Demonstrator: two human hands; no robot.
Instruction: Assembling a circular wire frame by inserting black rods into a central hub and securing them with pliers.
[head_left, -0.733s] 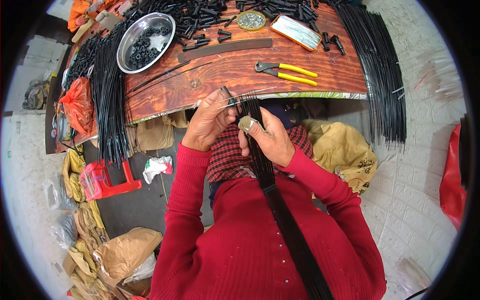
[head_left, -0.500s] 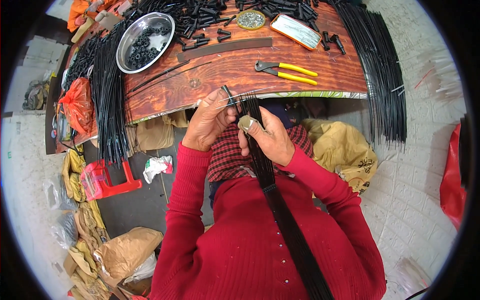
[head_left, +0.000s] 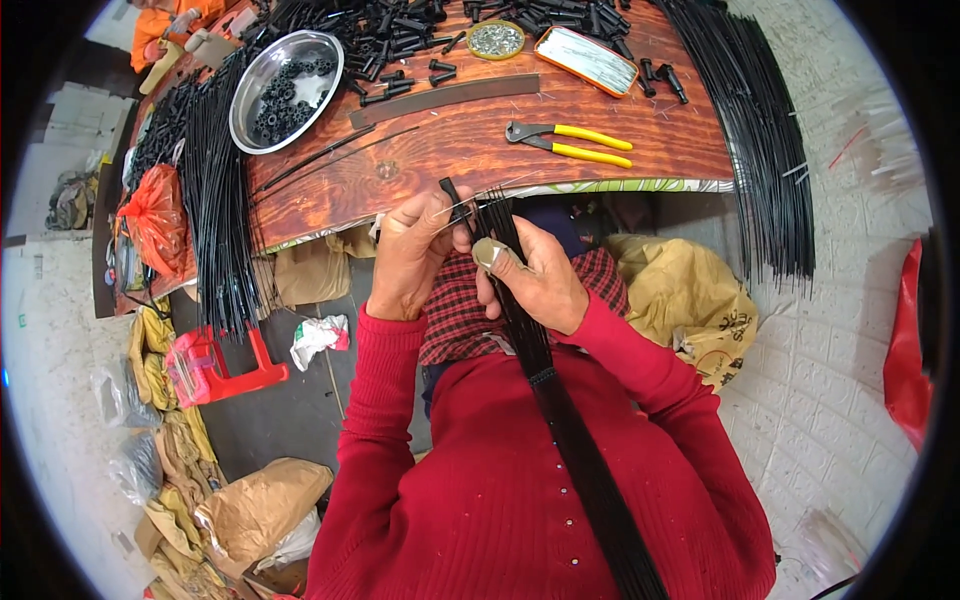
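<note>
My left hand [head_left: 405, 262] is closed in a pinch at the table's near edge. Its fingertips grip thin silvery wires [head_left: 456, 213] that cross a short dark piece [head_left: 452, 192] sticking up; how they join is too small to tell. Close beside it, my right hand [head_left: 540, 275] is wrapped round a bundle of thin black strips [head_left: 515, 322], its thumb bearing a tan wrap. The strips fan out above that hand and run down over my red sweater, crossed by a woven band [head_left: 542, 377].
On the wooden table [head_left: 440, 140] lie yellow-handled pincers [head_left: 570, 142], a metal bowl of black rings [head_left: 240, 118], a dish of small metal bits [head_left: 496, 40] and a tray of pale wires [head_left: 588, 62]. Black strip bundles [head_left: 765, 150] overhang the edge. A person in orange [head_left: 170, 25] is at far left.
The dark piece at my left fingertips has tipped leftward and the wires there sit at a different angle. My left hand has dropped slightly; the right keeps its grip on the bundle.
</note>
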